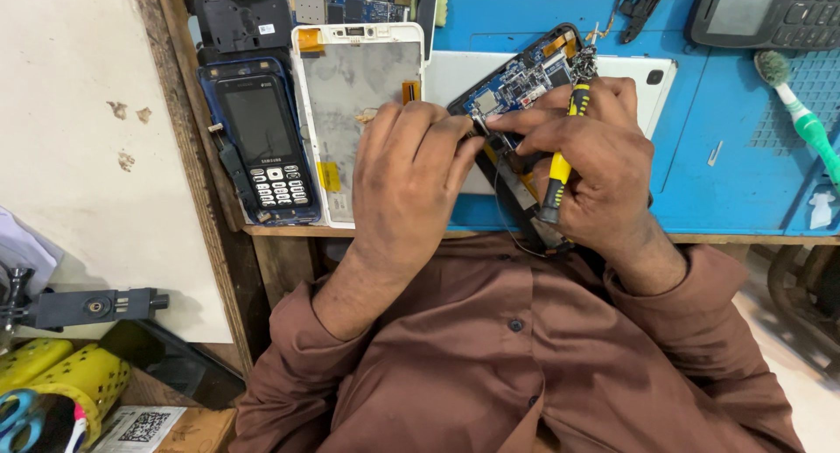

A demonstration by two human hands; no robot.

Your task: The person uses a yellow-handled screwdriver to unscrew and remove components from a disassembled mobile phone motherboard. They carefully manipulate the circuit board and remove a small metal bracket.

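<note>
The left hand [407, 186] lies over the near edge of an opened device [516, 85], its circuit board bared, fingers curled together and pinching a small part at the board; the right hand [595, 168] is clamped on a yellow-and-black screwdriver [560, 160], index finger stretched toward the left fingertips; the device rests on a blue mat [726, 173]; a white tablet frame [350, 94] and a keypad phone [262, 147] lie left; a green toothbrush [801, 120] lies far right.
</note>
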